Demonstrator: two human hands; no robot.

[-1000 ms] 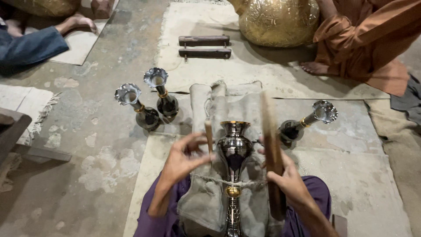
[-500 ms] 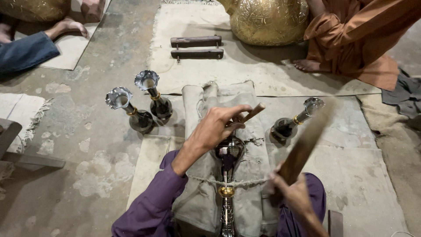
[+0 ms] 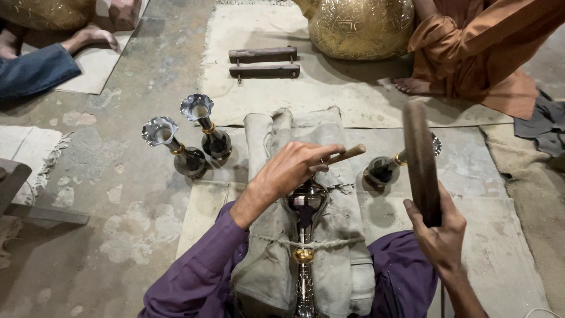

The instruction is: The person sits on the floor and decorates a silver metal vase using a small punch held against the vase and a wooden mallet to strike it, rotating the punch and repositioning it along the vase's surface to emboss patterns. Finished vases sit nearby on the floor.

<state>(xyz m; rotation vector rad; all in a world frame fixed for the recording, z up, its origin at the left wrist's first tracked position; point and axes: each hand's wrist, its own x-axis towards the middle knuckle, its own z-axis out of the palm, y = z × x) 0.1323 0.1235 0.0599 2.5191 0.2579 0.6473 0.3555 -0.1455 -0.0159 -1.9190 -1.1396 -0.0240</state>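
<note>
A tall metal vase [image 3: 304, 235] lies tied with cord onto a grey padded cloth block [image 3: 329, 176] between my knees. My left hand [image 3: 291, 171] rests over the vase's bulb and grips a thin wooden-handled punch [image 3: 347, 154] that points right. Raised at the right, my right hand [image 3: 438, 235] holds a dark wooden mallet [image 3: 421, 159] upright above the mat. My sleeves are purple.
Two flared metal vases [image 3: 176, 147] [image 3: 206, 126] stand left of the block, and a third vase [image 3: 391, 166] lies to its right. Two wooden bars [image 3: 263, 62] and a large engraved brass pot [image 3: 359, 26] sit farther off. Other people sit at top left and top right.
My left hand moved onto the vase's bulb with the punch. The mallet in my right hand swung from low and tilted up to upright at the right.
</note>
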